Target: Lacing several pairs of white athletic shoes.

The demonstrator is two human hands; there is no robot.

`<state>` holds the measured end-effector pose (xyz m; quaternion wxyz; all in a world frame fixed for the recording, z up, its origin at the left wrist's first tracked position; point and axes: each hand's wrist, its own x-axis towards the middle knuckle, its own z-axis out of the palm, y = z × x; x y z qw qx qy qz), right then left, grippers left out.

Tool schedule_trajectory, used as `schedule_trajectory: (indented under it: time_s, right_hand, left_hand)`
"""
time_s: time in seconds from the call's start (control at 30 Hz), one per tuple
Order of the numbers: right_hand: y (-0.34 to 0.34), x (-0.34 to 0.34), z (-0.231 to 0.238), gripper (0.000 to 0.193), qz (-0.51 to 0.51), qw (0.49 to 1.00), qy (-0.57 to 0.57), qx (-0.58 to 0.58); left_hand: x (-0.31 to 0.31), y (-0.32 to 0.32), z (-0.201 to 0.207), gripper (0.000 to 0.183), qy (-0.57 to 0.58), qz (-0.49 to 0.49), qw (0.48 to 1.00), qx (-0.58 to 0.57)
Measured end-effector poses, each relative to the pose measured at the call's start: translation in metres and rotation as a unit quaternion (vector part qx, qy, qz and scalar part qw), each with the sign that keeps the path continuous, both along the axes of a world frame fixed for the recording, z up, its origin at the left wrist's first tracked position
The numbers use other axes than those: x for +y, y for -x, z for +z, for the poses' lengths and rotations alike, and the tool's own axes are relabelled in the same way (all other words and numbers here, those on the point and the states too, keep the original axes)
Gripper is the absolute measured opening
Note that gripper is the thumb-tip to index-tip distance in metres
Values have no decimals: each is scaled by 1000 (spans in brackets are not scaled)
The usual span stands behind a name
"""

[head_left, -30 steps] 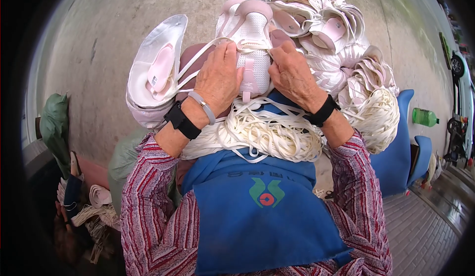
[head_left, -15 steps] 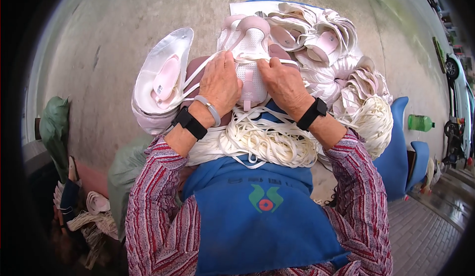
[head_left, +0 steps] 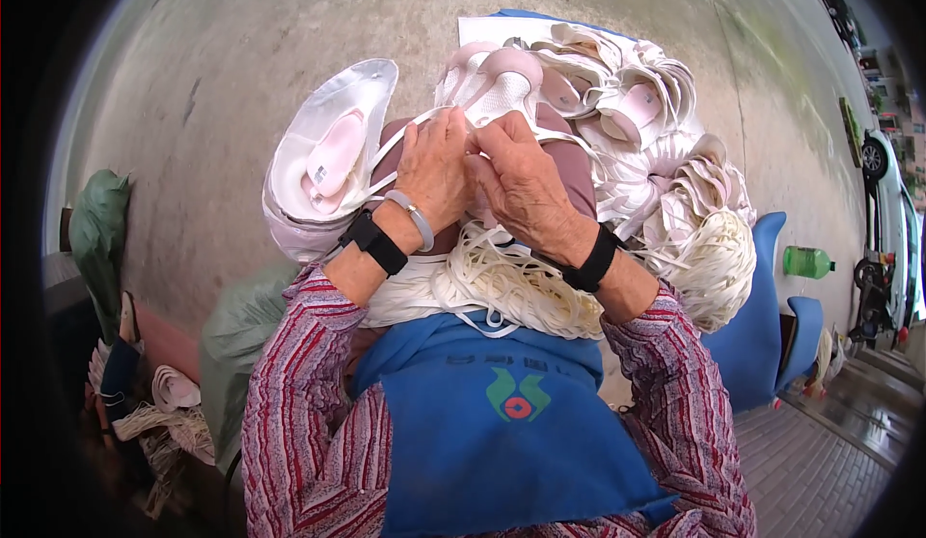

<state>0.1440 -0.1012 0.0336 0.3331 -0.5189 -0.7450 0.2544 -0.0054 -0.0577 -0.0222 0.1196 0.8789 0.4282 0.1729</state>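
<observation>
Where you work: a pink-and-white shoe upper (head_left: 506,94) sits over your knees at centre, rounded end away from you, a second one just beside it on the left.
Lace: a white lace (head_left: 559,137) runs out on both sides of the upper.
Left hand: your left hand (head_left: 434,171) lies at the lace, fingers bent; can't tell if it grips.
Right hand: your right hand (head_left: 531,186) has thumb and forefinger drawn together just beside the left; anything between them is hidden.
Lap: loose lace bundle (head_left: 521,287) above your blue apron (head_left: 521,470).
Left side: nested uppers (head_left: 289,205), pink insole showing.
Right side: piled uppers (head_left: 627,162), then a green bottle (head_left: 808,262) beyond the blue chair (head_left: 752,326).
</observation>
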Motion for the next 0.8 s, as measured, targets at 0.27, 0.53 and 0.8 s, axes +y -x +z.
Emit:
schedule_trajectory:
  time_s: [0.27, 0.53, 0.8]
  right_hand:
    - [-3, 16, -45, 15, -67, 994, 3, -81]
    - [7, 18, -51, 14, -113, 993, -1, -43]
    - [16, 18, -56, 17, -181, 982, 40, -44]
  left_hand:
    - [0, -2, 13, 51, 47, 38, 996, 64]
    - [11, 4, 18, 50, 117, -6, 989, 93]
    - [15, 4, 27, 51, 181, -27, 978, 97]
